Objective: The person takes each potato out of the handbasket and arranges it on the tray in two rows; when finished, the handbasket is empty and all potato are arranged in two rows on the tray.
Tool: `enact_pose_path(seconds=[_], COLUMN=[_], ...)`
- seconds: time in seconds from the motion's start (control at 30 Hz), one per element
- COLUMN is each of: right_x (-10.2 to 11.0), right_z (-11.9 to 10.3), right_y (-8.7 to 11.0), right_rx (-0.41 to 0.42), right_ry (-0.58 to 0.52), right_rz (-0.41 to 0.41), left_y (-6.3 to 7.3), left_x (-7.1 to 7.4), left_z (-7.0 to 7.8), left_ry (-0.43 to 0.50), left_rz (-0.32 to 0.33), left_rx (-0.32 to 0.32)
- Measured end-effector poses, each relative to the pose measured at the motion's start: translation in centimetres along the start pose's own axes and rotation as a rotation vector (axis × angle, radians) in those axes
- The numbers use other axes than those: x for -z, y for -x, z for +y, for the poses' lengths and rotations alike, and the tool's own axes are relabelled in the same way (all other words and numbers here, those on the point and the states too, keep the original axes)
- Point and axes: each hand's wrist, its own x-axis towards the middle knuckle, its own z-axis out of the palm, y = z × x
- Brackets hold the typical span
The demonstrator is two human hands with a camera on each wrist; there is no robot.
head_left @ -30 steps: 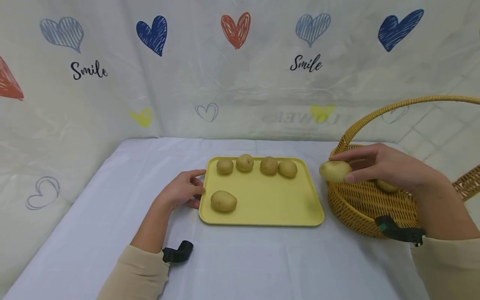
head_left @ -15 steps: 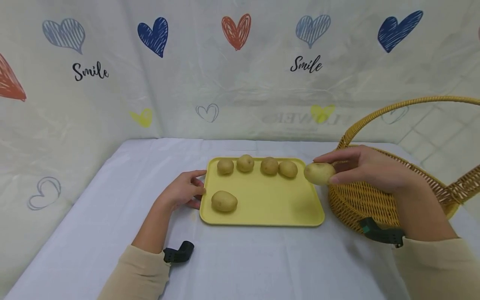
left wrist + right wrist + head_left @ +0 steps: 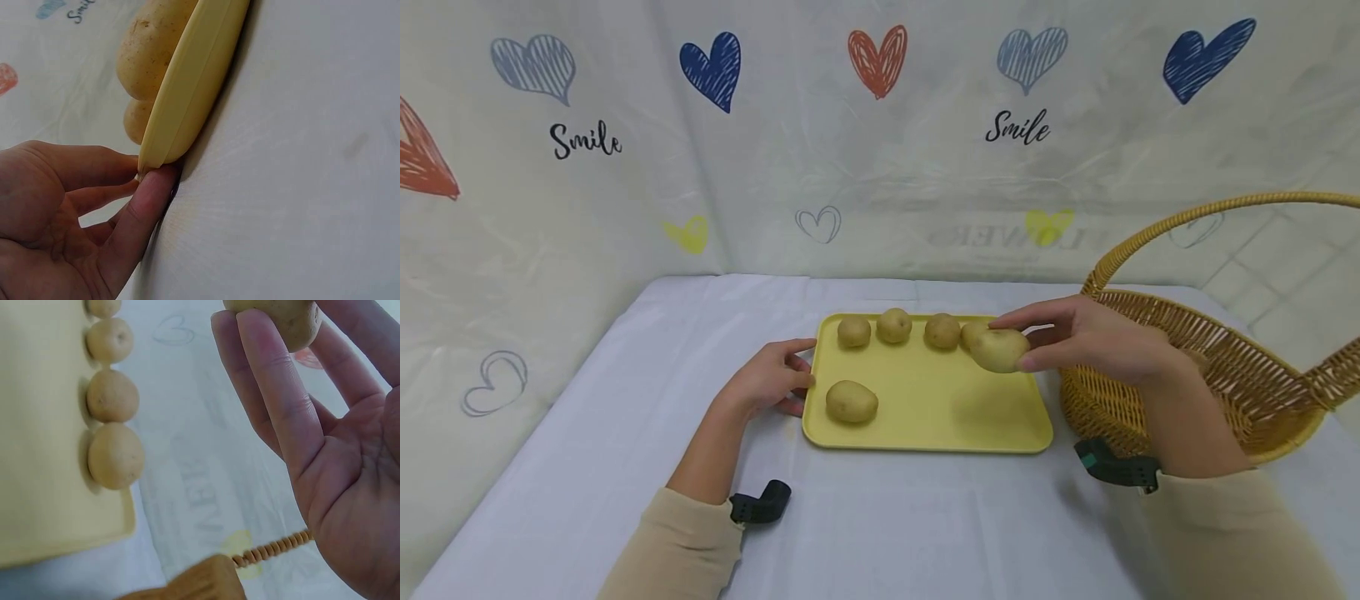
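At the tray (image 3: 925, 425), only one wrist view shows the left hand (image 3: 69, 206) pinching; the right hand (image 3: 1093, 337) holds a potato (image 3: 997, 353).

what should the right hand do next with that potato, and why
I'd probably lower the held potato onto the near right part of the yellow tray: the right hand holds it over the tray, that part is bare, and the left hand grips the tray's left edge.
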Motion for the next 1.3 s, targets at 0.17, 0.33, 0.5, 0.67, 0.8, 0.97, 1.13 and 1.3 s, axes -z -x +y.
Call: enact_pose_path(seconds=[0.17, 0.33, 0.5, 0.67, 0.8, 0.97, 1.13, 1.3], right_x=[-1.2, -2.3, -3.4, -4.7, -5.9, -7.2, -8.1, -8.9], right_z=[-0.4, -0.2, 0.2, 0.3, 0.5, 0.6, 0.6, 0.8], right_y=[-1.0, -2.0, -3.3, -4.3, -4.9, -5.4, -5.7, -6.1], right_rx=[0.012, 0.018, 0.026, 0.041, 0.060, 0.047, 0.004, -0.005], right_ry=[-0.020, -0.049, -0.063, -0.115, -0.171, -0.182, -0.144, -0.104], right_rz=[-0.021, -0.050, -0.084, -0.131, -0.144, -0.131, -0.135, -0.147], left_y=[-0.1, -0.1, -0.1, 0.0, 0.0, -0.1, -0.1, 0.0], left_x=[0.0, 0.1, 0.1, 0.0, 0.0, 0.0, -0.1, -0.1], left_z=[0.0, -0.1, -0.1, 0.0, 0.0, 0.1, 0.0, 0.1], left_ry=[-0.006, -0.011, -0.009, -0.005, -0.007, -0.009, -0.011, -0.019], left_rz=[0.009, 0.003, 0.000, -0.004, -0.005, -0.007, -0.007, 0.003], left_rx=[0.011, 0.005, -0.001, 0.004, 0.001, -0.002, -0.003, 0.003])
